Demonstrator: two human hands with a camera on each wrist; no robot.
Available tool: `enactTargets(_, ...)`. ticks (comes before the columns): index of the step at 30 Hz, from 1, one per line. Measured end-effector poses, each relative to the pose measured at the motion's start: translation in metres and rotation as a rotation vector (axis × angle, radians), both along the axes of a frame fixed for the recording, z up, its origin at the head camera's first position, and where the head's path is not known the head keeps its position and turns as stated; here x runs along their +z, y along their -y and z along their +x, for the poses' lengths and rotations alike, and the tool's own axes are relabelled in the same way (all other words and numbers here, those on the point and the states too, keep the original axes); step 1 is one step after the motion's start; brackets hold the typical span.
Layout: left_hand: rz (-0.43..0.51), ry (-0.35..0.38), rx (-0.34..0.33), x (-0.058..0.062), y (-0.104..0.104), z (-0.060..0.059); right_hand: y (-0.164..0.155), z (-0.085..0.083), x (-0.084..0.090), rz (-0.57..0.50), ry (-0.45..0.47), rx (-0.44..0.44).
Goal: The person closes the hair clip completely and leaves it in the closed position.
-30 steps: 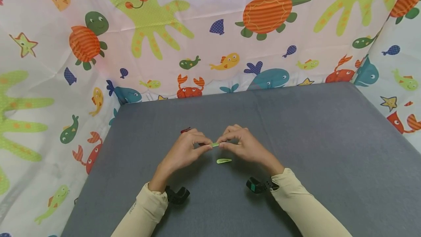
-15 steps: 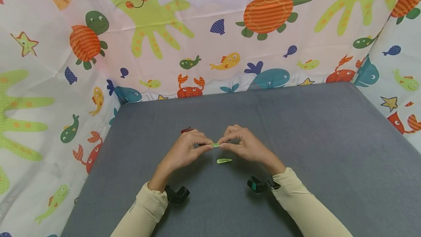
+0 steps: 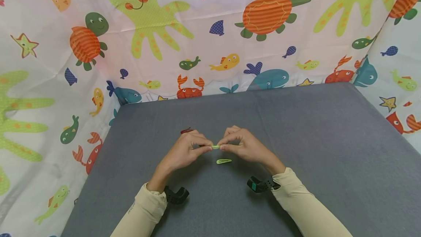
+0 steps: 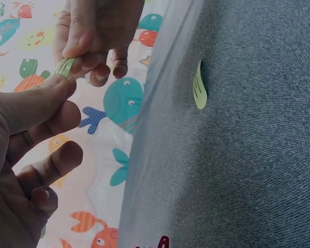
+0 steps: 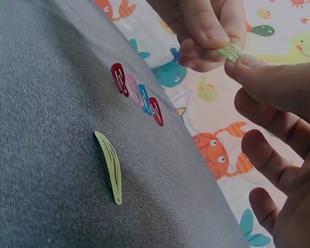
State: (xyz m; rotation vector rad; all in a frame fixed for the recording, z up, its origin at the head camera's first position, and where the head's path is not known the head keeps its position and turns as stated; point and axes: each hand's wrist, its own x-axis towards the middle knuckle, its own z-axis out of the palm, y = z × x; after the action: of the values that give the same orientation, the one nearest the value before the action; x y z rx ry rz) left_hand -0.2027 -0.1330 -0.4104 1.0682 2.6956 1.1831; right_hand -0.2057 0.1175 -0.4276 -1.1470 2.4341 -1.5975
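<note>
Between both hands, above the grey table, is a light green snap hair clip (image 3: 215,147). My left hand (image 3: 191,146) pinches one end of it between thumb and index finger. The other end is pinched by the thumb and index finger of my right hand (image 3: 242,145). In the right wrist view the held clip (image 5: 230,52) shows its slotted middle, while fingertips cover its ends. A second light green hair clip (image 3: 224,161) lies on the table just below the hands, and it appears curved in the left wrist view (image 4: 199,89).
Beyond my left hand lies a group of hair clips: dark red (image 5: 119,78), pink (image 5: 133,90), blue (image 5: 145,99) and another red one (image 5: 156,111). The grey table (image 3: 312,138) ends at a curtain (image 3: 210,46) printed with sea animals on the back and sides.
Both hands stay nearly in place with the hair clip pinched between them. The held clip has tilted slightly to lie more level. The loose clips have not moved.
</note>
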Motion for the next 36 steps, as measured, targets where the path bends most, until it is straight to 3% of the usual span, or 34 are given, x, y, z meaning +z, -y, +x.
enactTargets(11, -0.011, 0.028, 0.06, 0.002, -0.004, 0.005, 0.0, 0.001, -0.002, 0.011, 0.094, -0.04)
enactTargets(20, -0.048, -0.144, 0.097, 0.0, -0.009, 0.007, 0.001, 0.002, -0.002, -0.013, 0.208, -0.098)
enactTargets(27, -0.08, -0.282, 0.158, -0.001, -0.011, 0.009, 0.001, 0.002, -0.003, -0.01, 0.222, -0.12)
enactTargets(36, -0.087, -0.395, 0.162, 0.0, -0.012, 0.009, 0.002, 0.003, 0.0, -0.015, 0.25, -0.125)
